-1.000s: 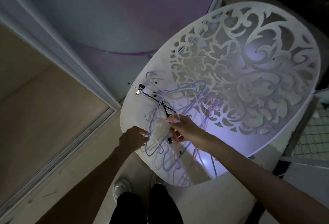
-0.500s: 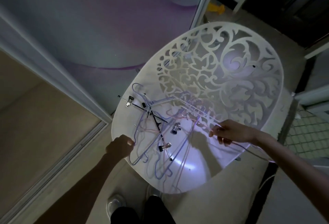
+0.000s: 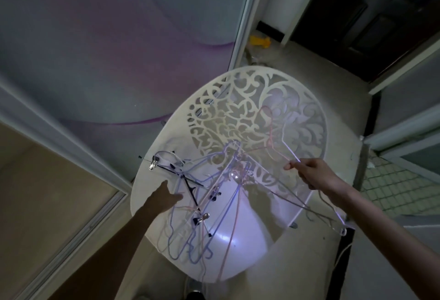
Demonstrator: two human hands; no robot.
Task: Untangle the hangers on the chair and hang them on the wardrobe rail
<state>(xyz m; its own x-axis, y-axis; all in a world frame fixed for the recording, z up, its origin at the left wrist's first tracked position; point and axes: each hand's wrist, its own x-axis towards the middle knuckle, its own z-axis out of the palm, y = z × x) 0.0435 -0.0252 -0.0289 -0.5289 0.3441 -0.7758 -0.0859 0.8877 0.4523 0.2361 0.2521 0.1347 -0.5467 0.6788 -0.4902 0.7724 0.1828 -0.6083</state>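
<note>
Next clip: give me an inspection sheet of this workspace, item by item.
Surface: white round chair with cut-out floral back, lit on the seat.
Job's things: tangled pile of thin wire hangers, lilac, pink and black with clips, on the seat; wardrobe rail not in view.
Clutter: yellow object on the floor.
Hands: left hand open beside the pile; right hand pinches a pale hanger.
Cables: nothing seen.
Surroundings: sliding wardrobe door, dark doorway.

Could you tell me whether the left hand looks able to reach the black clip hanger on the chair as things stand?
Probably yes. The left hand is open just beside the black clip hanger on the chair, with nothing between them, though lilac wire hangers are tangled over it.
</note>
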